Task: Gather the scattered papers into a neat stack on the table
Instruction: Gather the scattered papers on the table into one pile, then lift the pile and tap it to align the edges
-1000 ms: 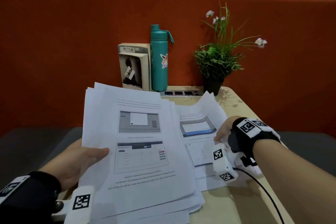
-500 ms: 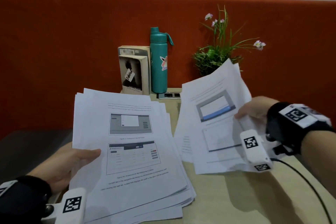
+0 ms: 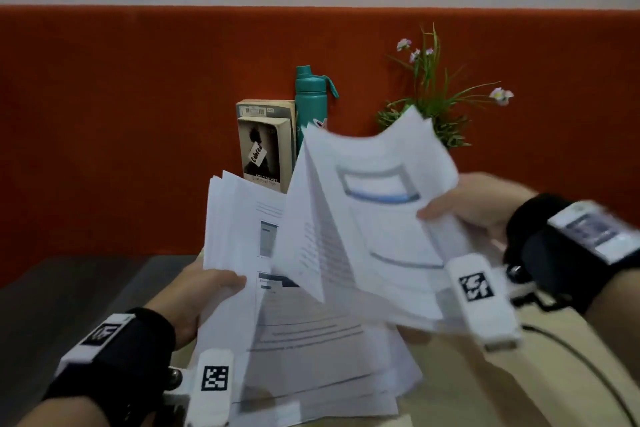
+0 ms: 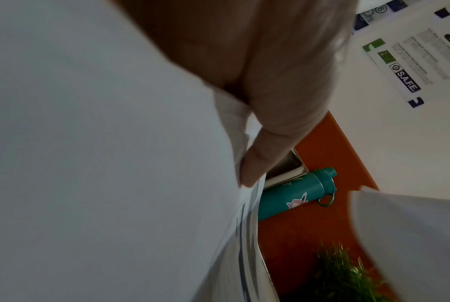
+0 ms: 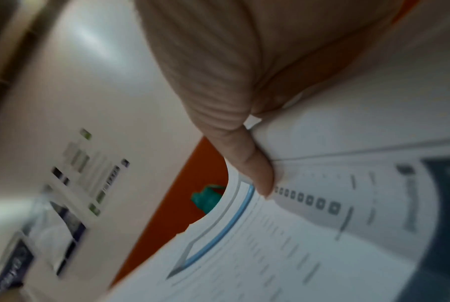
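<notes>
Main stack (image 3: 277, 329), lower centre of frame, fanned and uneven, lifted at its far end. Second bundle (image 3: 377, 218), centre right, raised and bowed above it. To merge well, lower the bundle square onto the stack, corners matched, then tap the edges on the table (image 3: 485, 388). Your left hand (image 3: 204, 295) grips the stack's left edge, thumb on top. Your right hand (image 3: 471, 204) pinches the bundle's right edge.
</notes>
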{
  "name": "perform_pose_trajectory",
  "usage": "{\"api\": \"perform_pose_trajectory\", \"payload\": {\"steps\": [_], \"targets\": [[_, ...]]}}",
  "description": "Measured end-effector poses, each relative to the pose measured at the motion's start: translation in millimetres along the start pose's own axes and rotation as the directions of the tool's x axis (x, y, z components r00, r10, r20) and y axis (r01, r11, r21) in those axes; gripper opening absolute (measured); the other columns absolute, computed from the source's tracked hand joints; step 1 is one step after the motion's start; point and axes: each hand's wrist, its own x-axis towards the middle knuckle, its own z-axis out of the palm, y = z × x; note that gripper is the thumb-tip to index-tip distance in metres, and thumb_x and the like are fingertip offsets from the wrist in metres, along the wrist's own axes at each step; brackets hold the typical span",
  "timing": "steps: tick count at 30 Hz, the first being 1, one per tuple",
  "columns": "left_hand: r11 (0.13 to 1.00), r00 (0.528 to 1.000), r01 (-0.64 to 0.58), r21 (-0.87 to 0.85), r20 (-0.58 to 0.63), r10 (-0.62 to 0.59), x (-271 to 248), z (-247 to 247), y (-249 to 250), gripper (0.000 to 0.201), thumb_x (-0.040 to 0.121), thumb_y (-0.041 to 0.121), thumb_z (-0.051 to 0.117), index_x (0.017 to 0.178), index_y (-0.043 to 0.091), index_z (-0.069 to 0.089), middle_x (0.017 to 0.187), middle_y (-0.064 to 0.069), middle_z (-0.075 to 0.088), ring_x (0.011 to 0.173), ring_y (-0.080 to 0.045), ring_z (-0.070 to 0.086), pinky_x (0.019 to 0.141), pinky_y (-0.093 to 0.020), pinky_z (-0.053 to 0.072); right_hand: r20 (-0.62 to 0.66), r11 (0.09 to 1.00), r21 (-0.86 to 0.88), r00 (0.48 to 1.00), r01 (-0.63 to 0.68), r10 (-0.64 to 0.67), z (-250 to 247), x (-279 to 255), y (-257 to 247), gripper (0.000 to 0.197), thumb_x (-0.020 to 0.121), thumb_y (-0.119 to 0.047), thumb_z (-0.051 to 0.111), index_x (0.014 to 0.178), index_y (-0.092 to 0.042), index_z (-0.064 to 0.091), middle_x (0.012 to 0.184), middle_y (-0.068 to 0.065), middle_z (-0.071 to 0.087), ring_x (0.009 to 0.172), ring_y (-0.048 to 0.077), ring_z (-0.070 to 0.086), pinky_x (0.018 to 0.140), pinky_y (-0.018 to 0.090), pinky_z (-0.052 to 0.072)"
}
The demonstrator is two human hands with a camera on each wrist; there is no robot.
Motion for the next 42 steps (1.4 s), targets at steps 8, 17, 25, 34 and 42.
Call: {"api": "perform_pose_trajectory", "payload": {"steps": [8, 17, 25, 34, 42], "targets": [[0.995, 0.992, 0.067, -0.070, 0.114, -0.059, 0.2, 17.5, 6.9, 0.049, 0.087, 0.044, 0.065, 0.132, 0.025, 0.059, 0.129, -0.002, 0.068, 0.115, -0.028, 0.065, 0.099, -0.043, 0.050, 0.222, 0.982, -0.177, 0.969, -0.065, 0.105, 96.0, 10.2, 41.7, 0.050, 0.078, -0.019, 0.077, 0.123, -0.006, 0.061, 0.112, 0.008, 0.066, 0.086, 0.021, 0.058, 0.065, 0.024, 0.045], [0.973, 0.969, -0.231, -0.007, 0.088, 0.231, -4.7, 9.3, 18.0, 0.058, 0.082, -0.007, 0.068, 0.133, 0.016, 0.055, 0.118, -0.005, 0.074, 0.106, -0.022, 0.071, 0.086, -0.035, 0.058, 0.169, 0.963, 0.216, 0.977, -0.163, 0.128, 79.4, 18.8, 43.9, 0.102, 0.070, -0.038, 0.082, 0.151, -0.006, 0.029, 0.146, 0.015, 0.049, 0.131, 0.034, 0.049, 0.105, 0.039, 0.039], [0.904, 0.947, -0.321, 0.281, 0.077, 0.313, -10.7, 27.9, 60.9, 0.051, 0.088, 0.004, 0.065, 0.136, 0.016, 0.052, 0.104, 0.008, 0.069, 0.092, -0.011, 0.068, 0.072, -0.025, 0.055, -0.033, 0.819, 0.554, 0.987, 0.149, -0.157, 65.1, 19.2, 32.3, 0.032, 0.087, 0.003, 0.063, 0.117, -0.009, 0.065, 0.117, 0.012, 0.071, 0.100, 0.026, 0.068, 0.092, 0.039, 0.052], [0.838, 0.798, -0.528, 0.135, -0.259, 0.545, -13.0, 51.1, 71.2, 0.033, 0.088, 0.000, 0.056, 0.112, 0.019, 0.045, 0.098, 0.007, 0.060, 0.099, -0.021, 0.061, 0.075, -0.027, 0.048, -0.258, 0.738, 0.481, 0.881, 0.473, -0.397, 55.5, -1.7, 2.9, 0.039, 0.087, 0.000, 0.064, 0.126, -0.007, 0.059, 0.115, 0.006, 0.070, 0.103, 0.016, 0.068, 0.090, 0.032, 0.054], [0.739, 0.711, -0.670, 0.067, -0.227, 0.665, -19.2, 65.4, 92.3, 0.034, 0.089, 0.009, 0.061, 0.114, 0.022, 0.042, 0.102, 0.013, 0.059, 0.098, -0.010, 0.062, 0.084, -0.030, 0.052, -0.436, 0.712, 0.289, 0.750, 0.640, -0.498, 38.6, -14.6, -22.6, 0.038, 0.086, -0.019, 0.068, 0.122, -0.020, 0.056, 0.118, 0.000, 0.068, 0.108, 0.018, 0.065, 0.096, 0.039, 0.052]]}}
